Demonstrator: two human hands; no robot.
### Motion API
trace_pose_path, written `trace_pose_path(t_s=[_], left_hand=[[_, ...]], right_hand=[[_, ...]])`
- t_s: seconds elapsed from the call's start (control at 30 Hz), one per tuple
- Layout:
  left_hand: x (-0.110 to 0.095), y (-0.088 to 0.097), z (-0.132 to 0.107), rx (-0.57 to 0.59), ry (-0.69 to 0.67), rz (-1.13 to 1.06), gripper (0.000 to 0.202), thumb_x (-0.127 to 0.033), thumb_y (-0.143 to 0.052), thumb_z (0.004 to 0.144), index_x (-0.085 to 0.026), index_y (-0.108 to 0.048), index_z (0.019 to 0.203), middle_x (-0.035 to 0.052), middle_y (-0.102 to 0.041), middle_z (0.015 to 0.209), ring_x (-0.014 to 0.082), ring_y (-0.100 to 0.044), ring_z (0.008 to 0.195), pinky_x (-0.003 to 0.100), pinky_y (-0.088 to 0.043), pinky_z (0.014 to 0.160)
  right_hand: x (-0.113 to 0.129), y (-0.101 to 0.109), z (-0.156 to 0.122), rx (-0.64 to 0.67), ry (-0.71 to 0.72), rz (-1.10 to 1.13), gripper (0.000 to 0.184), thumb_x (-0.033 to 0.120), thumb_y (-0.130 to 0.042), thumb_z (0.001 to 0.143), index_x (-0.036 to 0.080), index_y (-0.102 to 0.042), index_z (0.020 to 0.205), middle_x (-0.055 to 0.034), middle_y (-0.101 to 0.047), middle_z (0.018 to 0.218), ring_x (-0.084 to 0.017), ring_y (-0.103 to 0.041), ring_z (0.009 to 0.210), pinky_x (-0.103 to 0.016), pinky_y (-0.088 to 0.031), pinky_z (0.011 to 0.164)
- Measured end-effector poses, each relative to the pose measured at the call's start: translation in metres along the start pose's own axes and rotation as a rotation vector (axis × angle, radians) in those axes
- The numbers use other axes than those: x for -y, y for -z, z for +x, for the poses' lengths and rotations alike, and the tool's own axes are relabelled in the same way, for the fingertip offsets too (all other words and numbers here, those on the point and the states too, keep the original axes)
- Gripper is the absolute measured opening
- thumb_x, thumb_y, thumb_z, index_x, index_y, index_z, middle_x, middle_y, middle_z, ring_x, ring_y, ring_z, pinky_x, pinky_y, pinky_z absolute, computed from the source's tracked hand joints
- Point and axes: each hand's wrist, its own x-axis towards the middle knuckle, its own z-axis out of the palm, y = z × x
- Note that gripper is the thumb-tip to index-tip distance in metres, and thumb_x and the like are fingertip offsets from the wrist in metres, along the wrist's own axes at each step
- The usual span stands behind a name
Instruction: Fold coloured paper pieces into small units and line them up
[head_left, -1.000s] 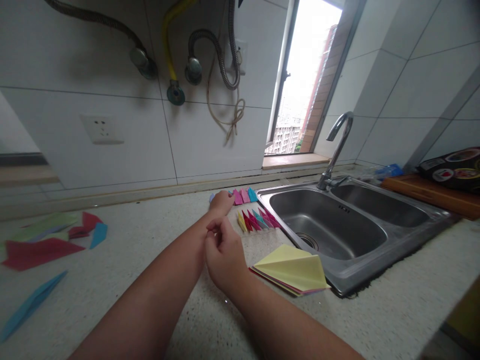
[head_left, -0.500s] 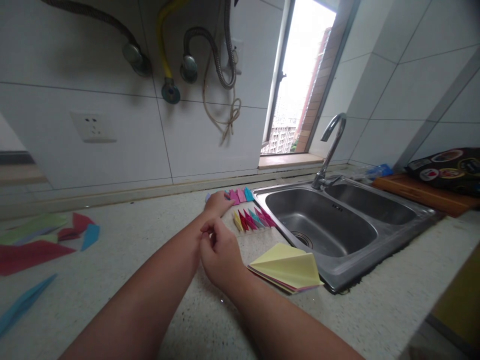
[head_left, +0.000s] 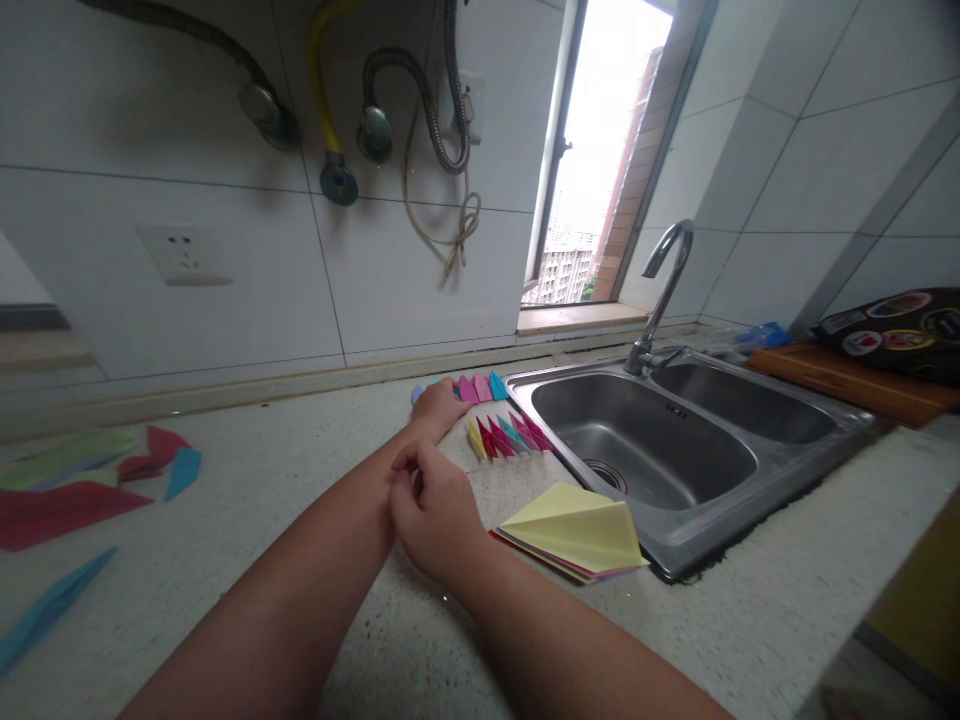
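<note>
My left hand (head_left: 441, 408) reaches to the back of the counter, over a row of small folded paper pieces (head_left: 481, 387) in pink and blue. Its thumb and finger close about a blue folded piece (head_left: 455, 391), mostly hidden by the hand. My right hand (head_left: 435, 500) is curled shut against my left forearm near the wrist, and nothing shows in its fingers. A second row of pointed folded papers (head_left: 510, 436), yellow, red, teal and magenta, lies just right of the hands. Beside my right wrist rests a stack of larger creased sheets (head_left: 574, 530), yellow on top.
A double steel sink (head_left: 637, 440) with a tap (head_left: 667, 280) is set in the counter (head_left: 247, 480). Larger folded papers (head_left: 82, 470) and a blue one (head_left: 56, 605) lie at left. A wooden board (head_left: 847, 375) bears a dark bag (head_left: 900, 330) at the far right.
My right hand has shifted slightly left along my left forearm. My left hand stays at the back row, with only a slight shift.
</note>
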Motion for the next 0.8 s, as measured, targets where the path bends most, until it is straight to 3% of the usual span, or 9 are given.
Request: trace_pose_path(t_s=[0.57,0.8], left_hand=[[-0.0053,-0.0002,-0.0016,-0.047,-0.057,0.086,0.048,-0.045,-0.069,0.074,-0.026,-0.060,0.118,0.0075,-0.072,0.104,0.0242,-0.066,0.091,0.029,-0.044,0.070],[-0.0061,-0.0013,-0.0017,-0.044,-0.043,0.105,0.040,-0.042,-0.068,0.076,-0.025,-0.062,0.112,0.0081,-0.072,0.106,0.0253,-0.066,0.095,0.030,-0.045,0.075]], right_hand=[[0.0009,-0.0009,-0.0020,0.053,0.011,-0.016,0.012,0.014,-0.048,0.081,0.021,-0.055,0.088,0.0010,-0.061,0.076,-0.013,-0.056,0.066,-0.024,-0.036,0.060],[0.0032,0.0002,-0.0024,0.069,0.008,-0.010,0.013,0.013,-0.049,0.080,0.021,-0.056,0.088,0.0002,-0.061,0.076,-0.014,-0.055,0.067,-0.024,-0.037,0.060]])
